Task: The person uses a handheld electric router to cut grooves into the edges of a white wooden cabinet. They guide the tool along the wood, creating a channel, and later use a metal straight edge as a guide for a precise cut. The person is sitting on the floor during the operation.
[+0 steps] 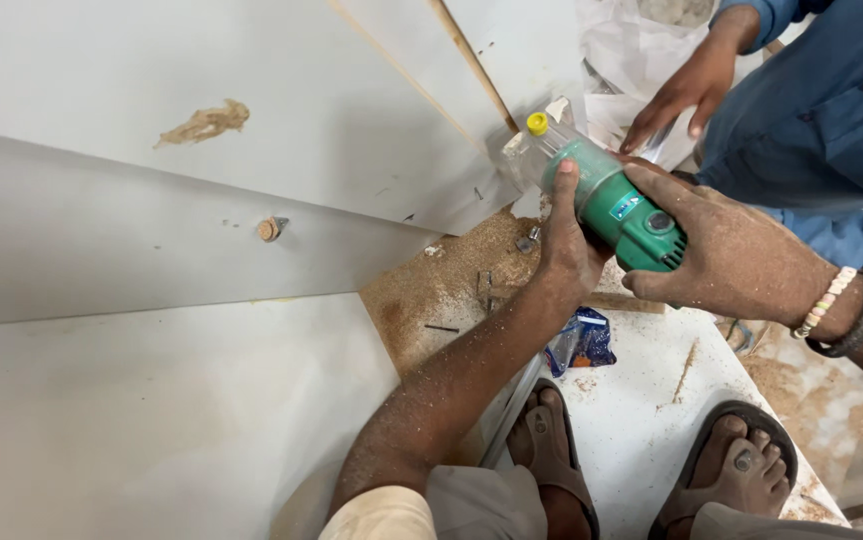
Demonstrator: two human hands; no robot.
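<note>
Floor level, workshop setting. Large white laminate boards (pixel 201 200) overlap at angles across the view, edges showing pale wood. Sawdust (pixel 451 285) piled on brown board between them. Crumpled clear plastic sheeting (pixel 631 60) top right. Even, soft light.

A single camera, worn on the head, looks steeply down past the person's own knees and sandalled feet (pixel 651 465) to the floor. It sits close: the two hands on the green tool (pixel 616 205) fill the centre right. White boards (pixel 151 200) fill the left half, and a co-worker's hand (pixel 686 90) enters at top right.
</note>
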